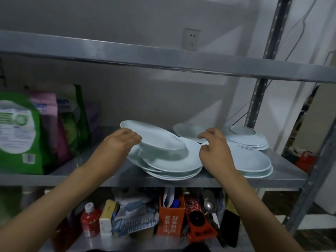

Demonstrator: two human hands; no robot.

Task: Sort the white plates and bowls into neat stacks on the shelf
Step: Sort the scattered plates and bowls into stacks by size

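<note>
Gripping tilted bowl [154, 137], left hand [118, 142]; steel shelf [112, 179], grey wall [127, 19].

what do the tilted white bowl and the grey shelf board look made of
Tilted white bowl: probably glazed ceramic, though melamine is possible; smooth, faintly glossy, thick rim. Grey shelf board: likely stainless steel, with a brushed sheen and dull reflections.

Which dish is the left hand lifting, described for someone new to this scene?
On the middle shelf, right of the green bag, sits a messy stack of plates. The tilted bowl on top, gripped by the left hand, is the only dish raised at an angle.
</note>
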